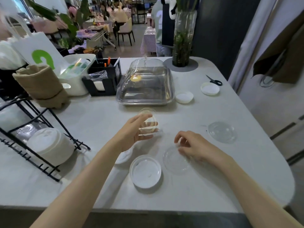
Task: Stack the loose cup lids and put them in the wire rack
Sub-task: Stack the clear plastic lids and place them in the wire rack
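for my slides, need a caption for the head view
Left hand holds clear lids; right hand reaches a clear lid.

Both forearms are bare to the frame edge, the left hand (pixel 131 129) and right hand (pixel 192 145) apparently ringless.
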Available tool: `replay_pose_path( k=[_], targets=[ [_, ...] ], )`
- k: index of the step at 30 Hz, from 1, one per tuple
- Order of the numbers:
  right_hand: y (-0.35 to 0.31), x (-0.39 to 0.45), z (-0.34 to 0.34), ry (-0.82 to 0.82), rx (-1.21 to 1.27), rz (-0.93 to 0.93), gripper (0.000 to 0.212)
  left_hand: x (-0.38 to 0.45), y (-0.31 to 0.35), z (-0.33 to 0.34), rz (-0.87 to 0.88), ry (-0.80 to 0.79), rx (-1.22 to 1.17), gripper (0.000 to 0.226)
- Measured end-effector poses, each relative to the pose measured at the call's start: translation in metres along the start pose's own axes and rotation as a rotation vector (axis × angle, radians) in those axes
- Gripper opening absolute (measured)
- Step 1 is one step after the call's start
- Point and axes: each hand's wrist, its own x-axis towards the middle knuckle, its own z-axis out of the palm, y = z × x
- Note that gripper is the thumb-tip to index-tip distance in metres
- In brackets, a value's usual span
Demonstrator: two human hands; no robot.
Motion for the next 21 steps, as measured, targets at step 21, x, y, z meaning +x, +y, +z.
replay_pose_path(
  k=[21],
  targets=[
    [0.029,0.004,-0.074,0.595,0.374,-0.075,0.018,0.026,0.011,0.077,-0.122,-0.217,0.020,0.038]
  ],
)
